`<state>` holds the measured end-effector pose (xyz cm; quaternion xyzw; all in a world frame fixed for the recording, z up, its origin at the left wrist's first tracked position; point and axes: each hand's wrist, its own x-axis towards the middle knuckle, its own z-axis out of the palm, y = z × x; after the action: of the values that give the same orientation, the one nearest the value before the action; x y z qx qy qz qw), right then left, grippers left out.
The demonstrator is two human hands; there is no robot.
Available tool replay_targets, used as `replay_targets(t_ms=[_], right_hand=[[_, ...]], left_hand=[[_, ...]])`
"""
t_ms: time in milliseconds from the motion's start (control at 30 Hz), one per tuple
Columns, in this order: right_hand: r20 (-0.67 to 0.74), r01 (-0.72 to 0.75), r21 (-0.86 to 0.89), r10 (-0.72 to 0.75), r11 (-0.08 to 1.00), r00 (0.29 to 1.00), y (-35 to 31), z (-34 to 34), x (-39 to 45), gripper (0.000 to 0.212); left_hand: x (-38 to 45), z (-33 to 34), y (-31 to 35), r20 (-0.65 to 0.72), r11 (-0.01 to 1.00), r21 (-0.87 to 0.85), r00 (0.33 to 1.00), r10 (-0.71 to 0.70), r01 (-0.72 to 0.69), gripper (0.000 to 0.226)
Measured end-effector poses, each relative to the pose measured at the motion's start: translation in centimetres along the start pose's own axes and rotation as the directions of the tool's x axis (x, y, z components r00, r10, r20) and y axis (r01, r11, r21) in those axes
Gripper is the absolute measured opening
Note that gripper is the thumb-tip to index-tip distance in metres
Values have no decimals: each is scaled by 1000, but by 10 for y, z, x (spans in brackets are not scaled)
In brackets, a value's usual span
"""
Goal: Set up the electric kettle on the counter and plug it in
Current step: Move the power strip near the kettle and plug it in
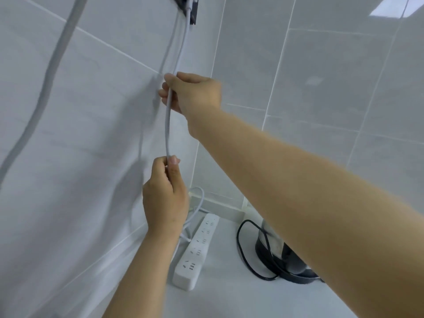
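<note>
A white cable (168,125) hangs down the tiled wall from a dark wall socket (188,5) at the top. My right hand (192,92) grips the cable higher up, and my left hand (165,193) pinches it lower down. The cable runs on to a white power strip (197,251) lying on the counter by the wall. The electric kettle (282,255), steel with a black base, stands on the counter to the right, mostly hidden behind my right forearm. Its black cord (243,251) loops loose on the counter beside it.
Grey tiled walls meet in a corner behind the power strip. The pale counter (224,299) stretches toward me in front of the strip. A second thick grey cable (52,72) hangs at the far left.
</note>
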<state>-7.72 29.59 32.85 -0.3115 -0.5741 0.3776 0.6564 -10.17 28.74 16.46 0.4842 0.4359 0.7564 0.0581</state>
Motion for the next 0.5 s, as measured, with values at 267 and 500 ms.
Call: replay_targets(t_ms=[267, 500], right_hand=[[75, -90, -36, 93, 995, 993, 25, -24, -40, 9], [89, -150, -63, 156, 987, 984, 68, -51, -76, 18]], left_hand=[[-36, -19, -25, 178, 995, 69, 981, -81, 70, 40], [-74, -25, -44, 294, 972, 198, 939, -178, 122, 16]])
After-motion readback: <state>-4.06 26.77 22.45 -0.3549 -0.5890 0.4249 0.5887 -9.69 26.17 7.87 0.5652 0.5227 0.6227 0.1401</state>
